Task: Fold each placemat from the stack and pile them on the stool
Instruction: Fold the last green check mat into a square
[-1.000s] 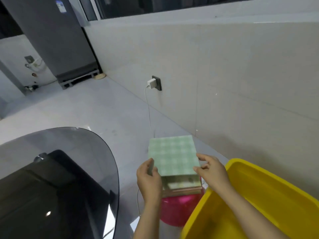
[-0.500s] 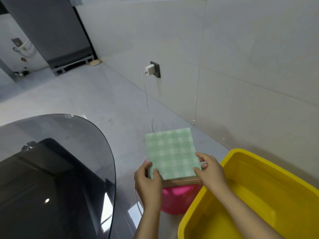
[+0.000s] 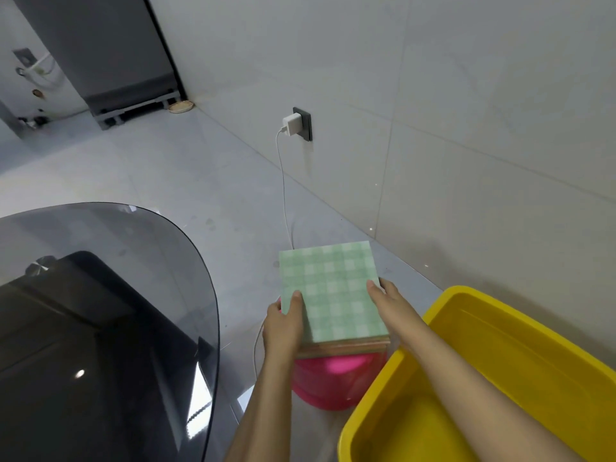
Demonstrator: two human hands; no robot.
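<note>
A folded placemat (image 3: 331, 295) — pale green with a white check — lies flat and square on top of the pile of folded placemats (image 3: 343, 348), whose tan and reddish edges show beneath it. The pile sits on the pink stool (image 3: 328, 378), a round plastic one standing on the floor.

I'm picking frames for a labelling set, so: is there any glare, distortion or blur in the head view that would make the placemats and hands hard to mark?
Head view: the wide lens bends the wall and floor lines; the dark smoked-glass tabletop carries bright glare spots; the green checked folded placemat is evenly lit but slightly soft; the left hand and right hand gripping its sides have readable edges; the pink plastic stool lies mostly hidden beneath.
</note>
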